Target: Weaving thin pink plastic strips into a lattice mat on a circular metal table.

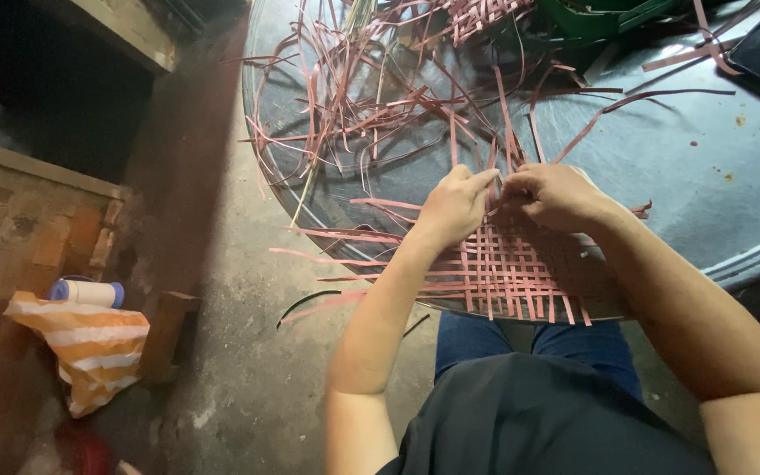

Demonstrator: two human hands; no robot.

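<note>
I see my left hand and right hand both pinching upright pink strips at the far edge of the woven mat, the left slightly nearer.

Count from here: two hands, left hand and right hand, both pinched on one woven mat of pink strips. One round metal table. Loose pink strips too tangled to count, dozens. One orange-striped bag, one white bottle with blue ends, one wooden block, one green crate.
</note>
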